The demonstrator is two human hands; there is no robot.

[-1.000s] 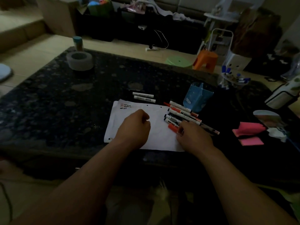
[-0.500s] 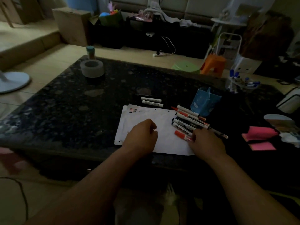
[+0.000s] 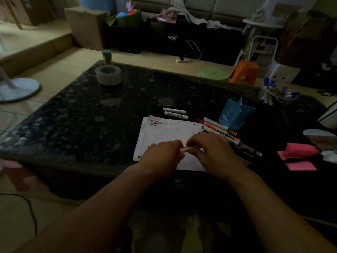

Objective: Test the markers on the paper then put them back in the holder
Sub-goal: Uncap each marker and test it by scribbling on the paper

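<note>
Gripping a red marker (image 3: 188,148) just above the paper (image 3: 164,132), the left hand (image 3: 162,156) and right hand (image 3: 215,152) curl their fingers round its ends, probably to uncap it. A few test strokes (image 3: 155,122) mark the sheet's far corner (an early stage, it seems). A pile of markers (image 3: 218,129) lies on the table (image 3: 91,115) beside the holder (image 3: 237,114), not yet returned.

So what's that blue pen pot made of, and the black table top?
The blue pen pot looks like moulded plastic: thin even walls, one flat colour. The table top seems polished stone, maybe granite: dark with pale speckles, though the dim light leaves it open.
</note>
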